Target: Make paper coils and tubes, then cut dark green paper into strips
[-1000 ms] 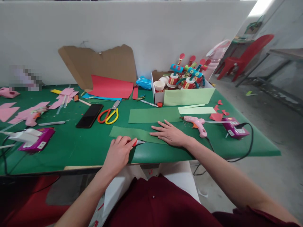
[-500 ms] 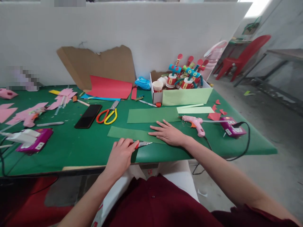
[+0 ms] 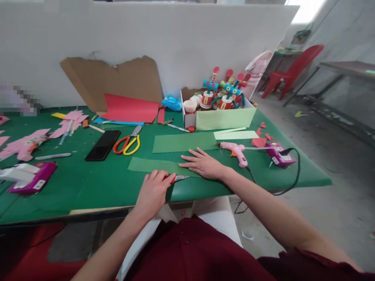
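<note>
My left hand point(image 3: 154, 191) is closed around the red handle of a craft knife point(image 3: 182, 178), its pale blade pointing right along the near edge of a narrow green paper strip point(image 3: 152, 165). My right hand point(image 3: 205, 164) lies flat with its fingers spread on the right part of that strip, pressing it to the table. Just behind is a wider green paper piece point(image 3: 181, 143), close to my right fingertips. A pink glue gun point(image 3: 238, 150) lies right of my right hand. Scissors point(image 3: 131, 141) with red and yellow handles rest behind and left of my left hand.
On the green table point(image 3: 96, 183) lie a black phone point(image 3: 103, 145), pink paper pieces, red paper point(image 3: 131, 108) and purple power strips point(image 3: 279, 155). A box point(image 3: 225, 119) of paper-cup figures stands at the back, before a white board. A glue gun cord hangs past the front edge.
My left hand has slid a little to the right with the craft knife, along the near edge of the strip. My right hand stays in place on the paper. The view has shifted slightly.
</note>
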`<state>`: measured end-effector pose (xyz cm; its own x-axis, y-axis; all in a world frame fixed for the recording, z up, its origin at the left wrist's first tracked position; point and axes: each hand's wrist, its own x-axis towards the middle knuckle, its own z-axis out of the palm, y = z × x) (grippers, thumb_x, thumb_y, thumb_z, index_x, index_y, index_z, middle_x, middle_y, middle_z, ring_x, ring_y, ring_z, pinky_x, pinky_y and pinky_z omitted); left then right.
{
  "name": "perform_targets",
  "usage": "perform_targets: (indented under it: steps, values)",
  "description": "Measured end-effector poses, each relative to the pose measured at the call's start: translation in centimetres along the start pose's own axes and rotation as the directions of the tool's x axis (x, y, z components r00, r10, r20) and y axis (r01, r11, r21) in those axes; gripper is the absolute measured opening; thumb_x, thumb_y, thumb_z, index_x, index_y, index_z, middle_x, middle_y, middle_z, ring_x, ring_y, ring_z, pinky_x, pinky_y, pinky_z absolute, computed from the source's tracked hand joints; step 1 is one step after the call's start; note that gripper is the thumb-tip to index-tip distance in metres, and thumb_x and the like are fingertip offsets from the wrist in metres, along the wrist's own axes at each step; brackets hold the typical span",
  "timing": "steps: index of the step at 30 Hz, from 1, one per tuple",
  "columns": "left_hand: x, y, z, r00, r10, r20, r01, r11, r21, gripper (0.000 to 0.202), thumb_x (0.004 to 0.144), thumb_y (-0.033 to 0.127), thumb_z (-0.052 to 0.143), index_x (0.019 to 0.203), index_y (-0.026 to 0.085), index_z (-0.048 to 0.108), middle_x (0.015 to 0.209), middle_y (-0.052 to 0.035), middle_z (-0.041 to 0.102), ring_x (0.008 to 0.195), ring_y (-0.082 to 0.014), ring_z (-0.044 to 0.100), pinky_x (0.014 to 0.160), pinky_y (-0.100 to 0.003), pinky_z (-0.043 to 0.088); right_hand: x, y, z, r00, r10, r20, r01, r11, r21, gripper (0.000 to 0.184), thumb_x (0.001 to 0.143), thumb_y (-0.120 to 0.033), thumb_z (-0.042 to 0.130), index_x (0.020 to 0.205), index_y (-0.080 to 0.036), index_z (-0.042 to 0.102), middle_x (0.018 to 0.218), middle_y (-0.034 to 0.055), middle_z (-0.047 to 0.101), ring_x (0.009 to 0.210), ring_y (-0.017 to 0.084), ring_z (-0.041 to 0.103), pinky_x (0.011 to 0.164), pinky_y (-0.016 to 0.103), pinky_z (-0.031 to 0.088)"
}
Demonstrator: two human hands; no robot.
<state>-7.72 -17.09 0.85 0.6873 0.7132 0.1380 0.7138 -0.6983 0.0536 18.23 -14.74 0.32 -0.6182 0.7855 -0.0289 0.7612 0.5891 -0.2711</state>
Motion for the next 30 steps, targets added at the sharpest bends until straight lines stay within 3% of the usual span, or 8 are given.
perform_targets:
  steps: [10,16,30]
  values:
    - [0.8,0.7,-0.1,0.999,0.029,0.037,-0.028,0.999,-0.031,0.039,0.092,0.013,0.039,0.125,0.023,0.058,0.107,-0.0080,0.061,0.095,-0.0227,0.048,0.073,-0.035,0.036,0.0,-0.1,0.0,1.000,0.002,-0.002,-0.002,1.000,0.016,0.042,0.101,-0.035,0.033,0.142,-0.037,0.044,0.154,-0.0030,0.037,0.146,0.029,0.020,0.117,0.056,0.011]
    - [0.6,0.6,-0.1,0.999,0.033,0.031,-0.033,0.999,-0.017,0.040,0.092,0.012,0.039,0.125,0.023,0.059,0.106,-0.0084,0.061,0.094,-0.0227,0.048,0.073,-0.034,0.037,-0.5,1.0,-0.6,0.999,-0.025,0.023,0.023,0.996,0.082,0.042,0.101,-0.036,0.033,0.142,-0.037,0.042,0.155,-0.0032,0.034,0.147,0.027,0.016,0.118,0.054,0.009]
    - [1.1,1.8,-0.2,0.999,0.043,0.030,-0.043,0.999,0.005,0.041,0.091,0.011,0.039,0.125,0.022,0.059,0.105,-0.0094,0.062,0.092,-0.0234,0.048,0.073,-0.036,0.038,-1.0,0.9,-0.6,1.000,0.000,0.024,-0.001,0.999,0.039,0.042,0.100,-0.032,0.037,0.141,-0.037,0.045,0.154,-0.0045,0.035,0.147,0.027,0.018,0.118,0.053,0.009]
